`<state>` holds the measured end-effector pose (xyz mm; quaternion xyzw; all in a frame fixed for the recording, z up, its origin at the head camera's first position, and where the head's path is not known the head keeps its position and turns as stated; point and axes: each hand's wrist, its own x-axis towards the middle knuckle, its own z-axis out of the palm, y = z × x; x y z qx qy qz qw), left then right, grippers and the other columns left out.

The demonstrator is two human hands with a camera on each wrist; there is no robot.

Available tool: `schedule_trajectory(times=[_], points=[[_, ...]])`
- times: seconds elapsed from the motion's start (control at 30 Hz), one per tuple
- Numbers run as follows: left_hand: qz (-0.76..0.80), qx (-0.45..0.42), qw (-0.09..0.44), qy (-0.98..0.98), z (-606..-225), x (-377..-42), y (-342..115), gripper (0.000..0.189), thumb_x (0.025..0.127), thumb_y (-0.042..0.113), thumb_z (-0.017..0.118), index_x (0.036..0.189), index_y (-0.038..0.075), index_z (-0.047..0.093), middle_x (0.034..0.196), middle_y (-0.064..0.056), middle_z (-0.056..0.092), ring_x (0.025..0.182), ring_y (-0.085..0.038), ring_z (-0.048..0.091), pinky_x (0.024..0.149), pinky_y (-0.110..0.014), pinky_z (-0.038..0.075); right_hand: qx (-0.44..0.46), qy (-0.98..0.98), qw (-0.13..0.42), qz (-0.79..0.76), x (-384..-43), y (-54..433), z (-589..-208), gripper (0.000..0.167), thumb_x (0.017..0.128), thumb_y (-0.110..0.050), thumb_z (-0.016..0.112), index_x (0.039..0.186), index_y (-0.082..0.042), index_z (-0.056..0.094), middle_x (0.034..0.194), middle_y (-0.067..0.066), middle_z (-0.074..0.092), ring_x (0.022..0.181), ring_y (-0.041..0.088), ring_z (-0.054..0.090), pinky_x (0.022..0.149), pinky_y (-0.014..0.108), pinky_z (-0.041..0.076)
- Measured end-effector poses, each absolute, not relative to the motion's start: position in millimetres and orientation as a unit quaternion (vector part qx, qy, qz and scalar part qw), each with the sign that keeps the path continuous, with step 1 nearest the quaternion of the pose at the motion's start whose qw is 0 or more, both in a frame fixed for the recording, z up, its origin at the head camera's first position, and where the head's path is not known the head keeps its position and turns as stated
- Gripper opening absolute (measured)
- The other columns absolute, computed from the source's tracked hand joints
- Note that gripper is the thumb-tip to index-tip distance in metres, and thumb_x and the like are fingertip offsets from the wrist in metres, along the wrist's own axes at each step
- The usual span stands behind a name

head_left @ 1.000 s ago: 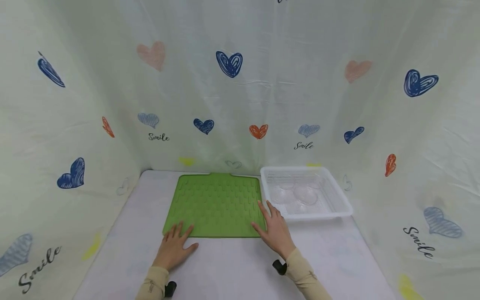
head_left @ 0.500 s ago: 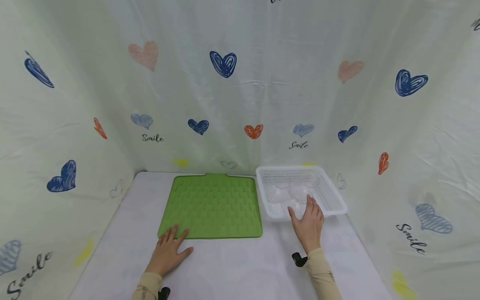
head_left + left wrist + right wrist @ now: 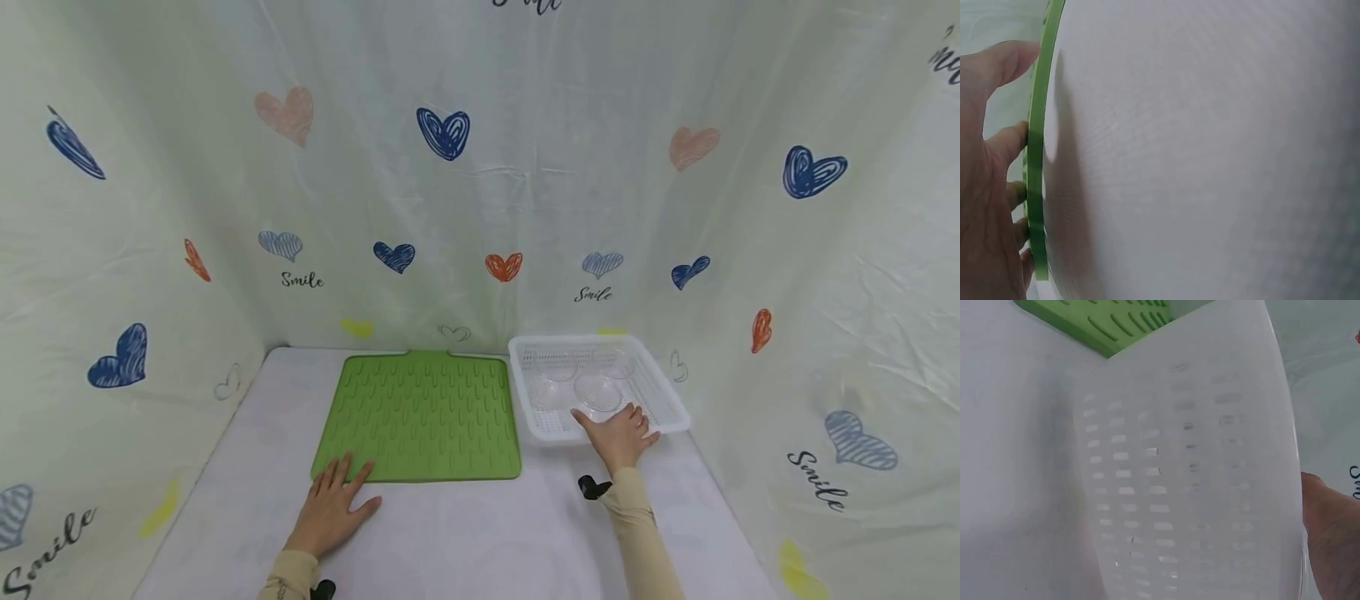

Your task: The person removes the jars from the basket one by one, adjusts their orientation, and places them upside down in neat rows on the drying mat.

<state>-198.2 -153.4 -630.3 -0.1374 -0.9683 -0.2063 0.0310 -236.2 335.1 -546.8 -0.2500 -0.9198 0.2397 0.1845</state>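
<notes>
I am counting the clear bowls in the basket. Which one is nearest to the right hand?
The front bowl, in the basket. It lies just beyond the right hand; the others sit further back.

Head view: looked forward and down from above the table, taking in both hands, the green mat and white basket | Left wrist view: very near, skimming the table beside the mat's edge | Right wrist view: close against the basket's slotted wall, sharing the mat's corner.
</notes>
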Motion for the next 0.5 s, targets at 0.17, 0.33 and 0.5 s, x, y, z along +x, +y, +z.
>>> schedule_trajectory(times=[0.17, 0.33, 0.5], points=[[-0.208, -0.142, 0.036, -0.967, -632, -196, -154, 0.068, 0.090, 0.056, 0.056, 0.144, 0.017, 0.045, 0.154, -0.025, 0.028, 0.142, -0.049, 0.020, 0.115, -0.063, 0.016, -0.284, -0.918, 0.153, 0.233, -244, 335, -549, 0.122, 0.063, -0.071, 0.074, 0.139, 0.015, 0.032, 0.142, 0.039, 0.033, 0.136, 0.057, 0.021, 0.107, 0.078, -0.001], [-0.203, -0.136, 0.035, -0.969, -630, -195, -154, 0.066, 0.090, 0.056, 0.056, 0.144, 0.018, 0.046, 0.154, -0.024, 0.029, 0.142, -0.049, 0.021, 0.115, -0.063, 0.017, -0.300, -0.912, 0.143, 0.241, -253, 333, -547, 0.120, 0.063, -0.069, 0.075, 0.140, 0.011, 0.033, 0.142, 0.039, 0.035, 0.138, 0.058, 0.015, 0.107, 0.077, -0.004], [-0.202, -0.135, 0.036, -0.969, -625, -194, -153, 0.067, 0.090, 0.055, 0.057, 0.143, 0.016, 0.048, 0.153, -0.025, 0.031, 0.141, -0.050, 0.022, 0.114, -0.063, 0.018, -0.303, -0.903, 0.161, 0.260, -258, 332, -545, 0.110, 0.063, -0.064, 0.079, 0.134, 0.011, 0.040, 0.137, 0.039, 0.038, 0.138, 0.061, 0.012, 0.106, 0.078, -0.007]])
